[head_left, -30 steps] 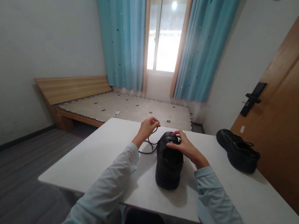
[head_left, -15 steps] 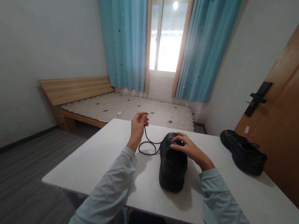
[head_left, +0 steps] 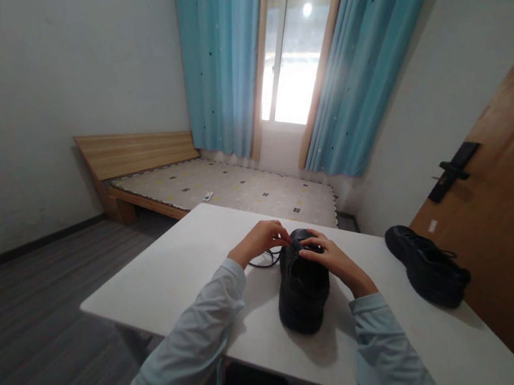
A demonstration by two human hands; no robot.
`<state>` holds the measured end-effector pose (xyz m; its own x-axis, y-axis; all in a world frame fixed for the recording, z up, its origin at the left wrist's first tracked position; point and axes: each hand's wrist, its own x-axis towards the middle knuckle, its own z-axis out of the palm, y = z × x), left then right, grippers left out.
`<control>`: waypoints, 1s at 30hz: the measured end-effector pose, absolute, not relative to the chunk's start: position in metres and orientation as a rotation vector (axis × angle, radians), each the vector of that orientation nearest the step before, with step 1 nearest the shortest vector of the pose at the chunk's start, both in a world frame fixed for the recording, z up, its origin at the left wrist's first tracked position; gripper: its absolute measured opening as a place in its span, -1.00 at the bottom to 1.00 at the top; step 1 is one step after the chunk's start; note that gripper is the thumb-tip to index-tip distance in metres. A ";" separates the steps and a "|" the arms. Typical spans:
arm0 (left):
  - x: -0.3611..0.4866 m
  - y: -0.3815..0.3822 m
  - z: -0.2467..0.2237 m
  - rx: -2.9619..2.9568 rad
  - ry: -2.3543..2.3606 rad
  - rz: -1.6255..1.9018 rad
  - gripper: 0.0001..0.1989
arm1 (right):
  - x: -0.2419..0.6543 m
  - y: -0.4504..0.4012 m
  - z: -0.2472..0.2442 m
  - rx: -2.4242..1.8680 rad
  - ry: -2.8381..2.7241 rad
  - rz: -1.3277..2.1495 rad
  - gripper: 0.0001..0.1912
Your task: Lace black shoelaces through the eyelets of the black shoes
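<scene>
Near the lower centre of the frame, the left hand (head_left: 261, 239) seems to pinch the lace (head_left: 265, 267) at the shoe (head_left: 303, 307), while the right hand (head_left: 332, 257) bends over its upper, gripping or merely bracing, I cannot tell. Threading should go best with the shoe held steady and the tip fed straight in. Compared with half a second ago, the left hand is down at the shoe, not raised over the surface (head_left: 163, 282), and the lace's loop looks flatter.
</scene>
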<state>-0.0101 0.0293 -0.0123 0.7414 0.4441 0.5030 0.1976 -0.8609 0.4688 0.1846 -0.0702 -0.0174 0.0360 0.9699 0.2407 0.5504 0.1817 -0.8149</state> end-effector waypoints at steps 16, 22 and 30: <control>-0.004 0.027 -0.018 2.499 0.594 0.871 -0.86 | 0.188 -0.062 -0.026 -1.417 -1.608 0.595 -0.66; -0.001 0.027 -0.022 2.410 0.651 0.880 -0.92 | 0.185 -0.062 -0.028 -1.434 -1.649 0.484 -0.76; 0.001 0.021 -0.019 2.181 0.618 0.820 -0.86 | 0.177 -0.068 -0.021 -1.486 -1.640 0.446 -0.76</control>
